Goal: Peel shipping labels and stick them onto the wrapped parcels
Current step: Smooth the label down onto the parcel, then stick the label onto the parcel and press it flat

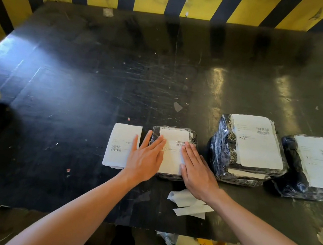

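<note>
Scuffed black table [78,91], striped wall behind. At 6 o'clock, left hand [144,159] and right hand [197,172] lie flat, fingers spread, holding nothing, pressing a label [171,154] onto the parcel [192,138]. Uneven pressure could trap wrinkles across the barcode.

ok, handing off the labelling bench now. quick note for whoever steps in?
Left hand: open, flat, pressing the left side of the label on the small wrapped parcel.
Right hand: open, flat, pressing the label's right side. Neither hand has a grip on anything.
Unpeeled label stack: on the black table, just left of that parcel.
Done: two labelled parcels, a stacked one and the far-right one.
Peeled backing strips: near the table's front edge.
Left: finish smoothing this label. No unlabelled parcel is in view.
</note>
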{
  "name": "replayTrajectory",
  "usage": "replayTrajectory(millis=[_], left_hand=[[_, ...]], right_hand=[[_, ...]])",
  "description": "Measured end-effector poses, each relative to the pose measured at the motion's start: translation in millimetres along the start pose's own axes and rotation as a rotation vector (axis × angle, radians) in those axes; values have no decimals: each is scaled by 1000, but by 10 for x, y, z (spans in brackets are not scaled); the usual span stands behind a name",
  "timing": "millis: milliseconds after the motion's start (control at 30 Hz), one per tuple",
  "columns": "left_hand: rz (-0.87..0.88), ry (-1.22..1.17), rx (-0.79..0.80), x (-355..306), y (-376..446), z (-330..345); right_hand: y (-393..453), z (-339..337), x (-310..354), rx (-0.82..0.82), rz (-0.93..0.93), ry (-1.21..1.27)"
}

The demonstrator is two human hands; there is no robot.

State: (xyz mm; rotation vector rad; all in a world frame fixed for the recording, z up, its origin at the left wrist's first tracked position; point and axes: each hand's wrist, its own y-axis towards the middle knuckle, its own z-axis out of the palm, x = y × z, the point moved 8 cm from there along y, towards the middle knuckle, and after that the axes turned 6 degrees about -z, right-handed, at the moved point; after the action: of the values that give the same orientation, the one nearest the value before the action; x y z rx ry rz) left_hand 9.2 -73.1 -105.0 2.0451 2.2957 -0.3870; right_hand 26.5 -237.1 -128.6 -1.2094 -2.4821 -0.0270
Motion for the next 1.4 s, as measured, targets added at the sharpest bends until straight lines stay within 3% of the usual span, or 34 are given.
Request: replayTrajectory(millis=[167, 367, 633, 800, 1067, 1267, 1400], left_hand=[[-52, 11, -6, 96, -45, -62], [97, 13, -22, -264, -253, 116], [20, 29, -13, 131, -404, 170], [152, 40, 2, -198, -499, 142], [115, 40, -5, 184, -665, 171], [272, 80, 30, -164, -735, 256], [261, 148, 57, 73, -793, 375]], right_hand=[[5, 9, 21, 1, -4, 18], [2, 23, 9, -25, -18, 31], [-1, 53, 3, -23, -11, 31], [9, 60, -4, -29, -21, 26], [3, 72, -7, -19, -18, 54], [9, 83, -13, -9, -24, 69], [1, 78, -17, -22, -40, 86]])
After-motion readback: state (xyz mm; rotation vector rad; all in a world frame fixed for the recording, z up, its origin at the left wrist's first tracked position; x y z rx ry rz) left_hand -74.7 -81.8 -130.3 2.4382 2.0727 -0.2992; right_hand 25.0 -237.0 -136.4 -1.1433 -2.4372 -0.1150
